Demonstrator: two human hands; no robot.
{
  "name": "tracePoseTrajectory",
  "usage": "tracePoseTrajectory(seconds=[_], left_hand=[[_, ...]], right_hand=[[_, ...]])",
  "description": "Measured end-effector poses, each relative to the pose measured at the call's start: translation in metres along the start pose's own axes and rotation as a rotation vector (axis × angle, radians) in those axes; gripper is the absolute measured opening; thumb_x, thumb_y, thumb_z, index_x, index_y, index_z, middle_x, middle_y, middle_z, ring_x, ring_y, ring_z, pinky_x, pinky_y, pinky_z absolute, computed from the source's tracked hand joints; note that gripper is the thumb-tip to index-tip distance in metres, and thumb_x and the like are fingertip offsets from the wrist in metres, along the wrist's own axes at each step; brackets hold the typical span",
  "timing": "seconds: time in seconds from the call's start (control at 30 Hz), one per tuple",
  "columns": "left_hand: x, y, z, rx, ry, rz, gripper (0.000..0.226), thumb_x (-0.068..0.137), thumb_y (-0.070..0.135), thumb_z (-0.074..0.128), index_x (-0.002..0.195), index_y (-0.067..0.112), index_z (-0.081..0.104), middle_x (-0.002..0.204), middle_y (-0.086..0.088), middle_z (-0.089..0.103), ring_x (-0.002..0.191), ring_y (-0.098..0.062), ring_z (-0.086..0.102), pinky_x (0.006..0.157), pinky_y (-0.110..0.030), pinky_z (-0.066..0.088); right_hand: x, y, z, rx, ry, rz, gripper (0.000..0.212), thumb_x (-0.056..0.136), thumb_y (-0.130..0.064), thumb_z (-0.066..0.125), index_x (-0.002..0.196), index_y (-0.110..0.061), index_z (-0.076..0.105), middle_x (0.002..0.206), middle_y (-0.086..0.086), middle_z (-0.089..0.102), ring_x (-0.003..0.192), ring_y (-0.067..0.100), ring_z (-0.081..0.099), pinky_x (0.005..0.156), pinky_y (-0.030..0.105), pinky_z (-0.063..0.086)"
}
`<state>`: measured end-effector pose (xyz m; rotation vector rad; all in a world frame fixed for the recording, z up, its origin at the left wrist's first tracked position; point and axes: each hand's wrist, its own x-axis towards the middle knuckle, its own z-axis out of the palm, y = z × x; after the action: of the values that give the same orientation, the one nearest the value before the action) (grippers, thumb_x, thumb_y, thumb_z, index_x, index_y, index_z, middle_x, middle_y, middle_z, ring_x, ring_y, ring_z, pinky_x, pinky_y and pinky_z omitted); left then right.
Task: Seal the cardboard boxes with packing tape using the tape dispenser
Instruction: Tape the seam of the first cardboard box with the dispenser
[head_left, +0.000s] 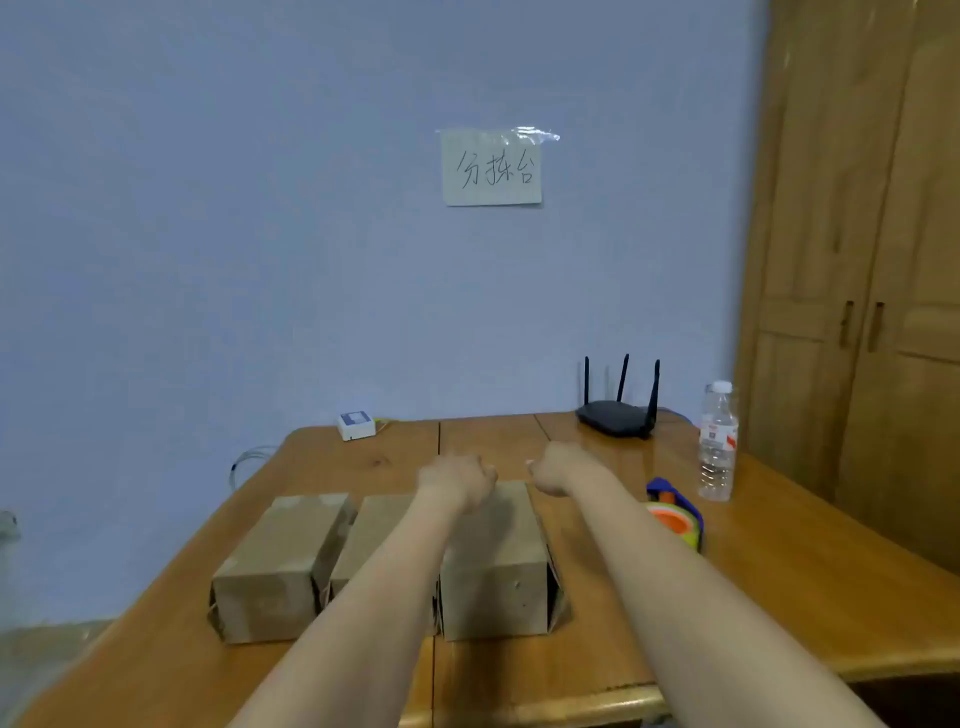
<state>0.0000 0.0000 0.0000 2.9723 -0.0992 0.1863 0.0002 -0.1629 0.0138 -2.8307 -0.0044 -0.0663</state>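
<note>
Three cardboard boxes sit in a row near the front edge of the wooden tabletop (779, 571): the left box (280, 561), the middle box (374, 535), partly hidden by a forearm, and the right box (493, 561). All are plain brown card with matte, slightly rough faces and square corners. They are probably light and fairly stiff, though the flaps would give under a hard push, so a flat palm on the top face should steady one best.

The tape dispenser (675, 519) lies toward the right edge, just beside the right forearm, well apart from the boxes. It looks like hard, smooth plastic in blue, orange and yellow-green, and its handle is the likely place to grip.

The left hand (457, 480) hovers over the far end of the right box with fingers curled in, holding nothing visible. The right hand (558, 467) is likewise curled into a loose fist above bare wood.

A clear plastic bottle (718, 441) stands near the far right corner.
</note>
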Motion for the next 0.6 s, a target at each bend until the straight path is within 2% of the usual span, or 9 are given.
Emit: tracePoseTrajectory(seconds=[0.17,0.27,0.33,0.43,0.53,0.6], left_hand=[[0.004,0.003,0.037,-0.029,-0.102,0.009,0.055,0.102,0.047,0.026,0.151,0.024,0.037,0.154,-0.017,0.036,0.138,-0.037,0.039,0.113,-0.053,0.03],[0.004,0.0,0.053,-0.073,-0.117,0.037,0.052,0.102,0.045,0.028,0.15,0.027,0.037,0.157,-0.017,0.031,0.143,-0.038,0.027,0.116,-0.056,0.024],[0.001,0.0,0.062,-0.08,-0.11,0.047,0.05,0.102,0.044,0.029,0.149,0.029,0.037,0.157,-0.017,0.028,0.145,-0.037,0.02,0.118,-0.058,0.017],[-0.005,0.002,0.069,-0.097,-0.07,0.049,0.051,0.102,0.045,0.027,0.15,0.031,0.035,0.158,-0.016,0.026,0.146,-0.037,0.017,0.119,-0.058,0.012],[-0.004,0.001,0.069,-0.1,-0.066,0.053,0.051,0.102,0.044,0.028,0.15,0.031,0.035,0.158,-0.016,0.027,0.146,-0.037,0.017,0.119,-0.058,0.013],[-0.002,0.0,0.07,-0.113,-0.063,0.051,0.05,0.102,0.044,0.028,0.15,0.031,0.035,0.158,-0.016,0.027,0.146,-0.037,0.018,0.119,-0.057,0.013]], right_hand=[[0.0,0.006,0.032,0.205,-0.193,0.088,0.061,0.108,-0.046,0.033,0.147,0.0,0.041,0.146,0.02,0.049,0.127,0.034,0.053,0.09,0.034,0.044],[0.004,0.013,0.053,0.378,-0.327,0.18,0.072,0.105,-0.057,0.027,0.155,-0.005,0.03,0.15,0.019,0.044,0.127,0.037,0.052,0.099,0.042,0.05],[0.008,0.019,0.068,0.541,-0.394,0.238,0.079,0.101,-0.066,0.025,0.155,-0.01,0.033,0.141,0.015,0.051,0.12,0.035,0.055,0.1,0.045,0.05],[0.012,0.024,0.079,0.738,-0.396,0.262,0.081,0.098,-0.071,0.029,0.153,-0.011,0.037,0.138,0.011,0.055,0.12,0.03,0.053,0.095,0.038,0.045],[0.014,0.026,0.084,0.829,-0.399,0.269,0.074,0.097,-0.07,0.034,0.142,-0.013,0.05,0.115,0.007,0.067,0.105,0.025,0.061,0.086,0.035,0.048],[0.016,0.028,0.088,0.87,-0.39,0.28,0.069,0.095,-0.07,0.04,0.134,-0.015,0.056,0.104,0.006,0.07,0.102,0.025,0.064,0.09,0.037,0.049]])
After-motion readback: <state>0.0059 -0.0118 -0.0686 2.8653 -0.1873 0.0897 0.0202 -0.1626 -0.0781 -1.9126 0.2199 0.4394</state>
